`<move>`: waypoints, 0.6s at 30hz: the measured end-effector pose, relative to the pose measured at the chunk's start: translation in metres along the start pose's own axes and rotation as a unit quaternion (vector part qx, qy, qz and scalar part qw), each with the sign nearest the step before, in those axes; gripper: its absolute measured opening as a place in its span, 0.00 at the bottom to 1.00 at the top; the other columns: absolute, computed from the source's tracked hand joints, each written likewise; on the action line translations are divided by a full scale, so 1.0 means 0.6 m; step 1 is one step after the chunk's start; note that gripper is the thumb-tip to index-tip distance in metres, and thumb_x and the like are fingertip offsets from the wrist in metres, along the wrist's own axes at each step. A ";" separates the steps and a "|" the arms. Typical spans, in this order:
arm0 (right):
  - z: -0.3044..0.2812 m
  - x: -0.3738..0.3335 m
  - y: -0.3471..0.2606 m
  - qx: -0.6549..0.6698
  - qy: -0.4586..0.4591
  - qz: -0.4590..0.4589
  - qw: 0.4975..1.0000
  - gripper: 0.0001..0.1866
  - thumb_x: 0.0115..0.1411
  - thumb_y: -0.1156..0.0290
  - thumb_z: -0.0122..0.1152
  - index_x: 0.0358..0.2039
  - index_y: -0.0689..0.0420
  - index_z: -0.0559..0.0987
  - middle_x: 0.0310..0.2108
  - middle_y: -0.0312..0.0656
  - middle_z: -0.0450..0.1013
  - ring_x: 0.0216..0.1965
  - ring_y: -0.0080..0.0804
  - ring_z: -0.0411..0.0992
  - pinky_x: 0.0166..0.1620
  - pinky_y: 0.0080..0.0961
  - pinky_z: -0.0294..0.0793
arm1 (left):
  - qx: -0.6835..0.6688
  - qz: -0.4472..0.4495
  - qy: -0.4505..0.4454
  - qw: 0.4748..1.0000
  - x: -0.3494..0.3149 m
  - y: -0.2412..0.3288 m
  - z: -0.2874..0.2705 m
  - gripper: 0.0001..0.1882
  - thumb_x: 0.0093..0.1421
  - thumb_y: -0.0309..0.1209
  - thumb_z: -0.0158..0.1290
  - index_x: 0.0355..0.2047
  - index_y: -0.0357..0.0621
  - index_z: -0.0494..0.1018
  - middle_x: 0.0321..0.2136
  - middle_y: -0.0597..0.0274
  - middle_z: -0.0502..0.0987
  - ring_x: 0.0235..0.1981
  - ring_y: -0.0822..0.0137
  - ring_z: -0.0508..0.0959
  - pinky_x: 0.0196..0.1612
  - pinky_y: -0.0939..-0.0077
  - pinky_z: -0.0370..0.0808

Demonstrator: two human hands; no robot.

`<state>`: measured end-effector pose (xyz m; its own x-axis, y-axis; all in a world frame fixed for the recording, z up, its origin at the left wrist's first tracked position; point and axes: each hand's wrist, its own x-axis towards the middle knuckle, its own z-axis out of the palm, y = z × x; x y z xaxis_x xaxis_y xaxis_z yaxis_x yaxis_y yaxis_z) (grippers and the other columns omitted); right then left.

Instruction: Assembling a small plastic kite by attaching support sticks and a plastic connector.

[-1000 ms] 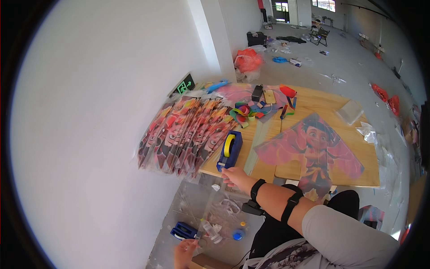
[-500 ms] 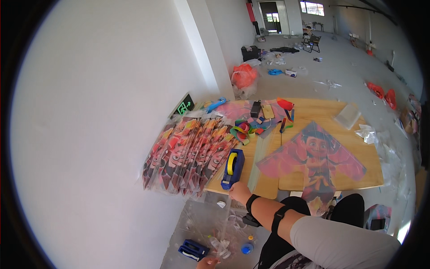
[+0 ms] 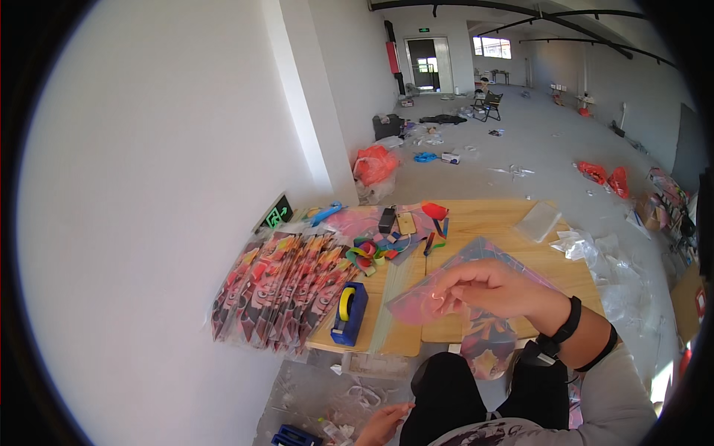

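The right hand (image 3: 494, 288) hangs over the low wooden table (image 3: 513, 223) with its fingers curled in, pinching the near edge of a colourful printed kite (image 3: 483, 338) that lies half on the tabletop and half drooping off the front edge toward the person's knees. That grip looks like a light fingertip pinch, not a full fist. The left hand (image 3: 383, 424) is way down by the floor, fingers loosely spread and holding nothing, reaching among clear plastic scraps (image 3: 338, 430) just beside a blue object (image 3: 290, 435). The kite looks like thin, floppy film: next to no weight, kind of slick, easy to crease or tear, so the best bet is probably taking it at an edge or corner with both hands rather than grabbing the middle. To the left of it sits a blue tape dispenser (image 3: 349, 312) with a yellow roll, and past that a fanned stack of bagged kites (image 3: 279, 286) hangs off the table's left end. Further back there's a clutter of coloured ribbon rolls (image 3: 372, 249).
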<state>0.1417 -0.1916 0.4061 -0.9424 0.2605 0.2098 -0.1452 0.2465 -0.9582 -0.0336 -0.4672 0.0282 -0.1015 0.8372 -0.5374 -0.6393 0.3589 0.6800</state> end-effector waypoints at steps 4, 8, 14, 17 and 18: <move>-0.056 -0.121 -0.107 -0.050 0.108 -0.104 0.987 0.20 0.64 0.87 0.41 0.51 0.61 0.77 0.44 0.42 0.78 0.47 0.28 0.78 0.47 0.23 0.75 | 0.150 -0.004 -0.076 0.986 0.034 0.097 0.177 0.16 0.69 0.42 0.52 0.47 0.46 0.80 0.45 0.66 0.80 0.43 0.74 0.73 0.50 0.75 0.66; -0.080 -0.211 -0.156 -0.126 0.189 -0.130 0.965 0.23 0.58 0.91 0.39 0.47 0.63 0.79 0.43 0.43 0.79 0.43 0.30 0.78 0.45 0.25 0.76 | 0.243 0.162 -0.096 0.952 0.059 0.197 0.265 0.16 0.68 0.36 0.55 0.53 0.43 0.76 0.46 0.67 0.78 0.41 0.76 0.72 0.47 0.81 0.67; -0.091 -0.279 -0.165 -0.271 0.191 -0.051 0.942 0.23 0.55 0.91 0.45 0.47 0.60 0.79 0.41 0.42 0.78 0.41 0.31 0.79 0.44 0.27 0.78 | 0.306 0.503 -0.179 0.789 -0.034 0.382 0.508 0.19 0.58 0.26 0.62 0.51 0.40 0.76 0.44 0.62 0.79 0.40 0.70 0.74 0.48 0.76 0.70; -0.098 -0.297 -0.151 -0.293 0.186 -0.075 0.935 0.23 0.54 0.91 0.45 0.47 0.60 0.79 0.41 0.43 0.78 0.42 0.33 0.79 0.45 0.28 0.78 | 0.324 0.583 -0.204 0.717 -0.073 0.406 0.629 0.23 0.53 0.26 0.67 0.50 0.41 0.77 0.43 0.60 0.79 0.39 0.66 0.74 0.48 0.74 0.70; -0.099 -0.303 -0.138 -0.286 0.193 -0.089 0.934 0.23 0.54 0.91 0.46 0.48 0.60 0.78 0.42 0.43 0.78 0.41 0.34 0.80 0.45 0.28 0.78 | 0.321 0.604 -0.209 0.699 -0.074 0.402 0.651 0.25 0.50 0.26 0.69 0.50 0.42 0.78 0.42 0.59 0.79 0.38 0.64 0.75 0.48 0.72 0.71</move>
<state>0.3427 -0.2036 0.4588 -0.7243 0.4569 0.5164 -0.0010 0.7483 -0.6634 0.1143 -0.2567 0.4113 0.0454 0.6885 0.7238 0.2088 -0.7151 0.6671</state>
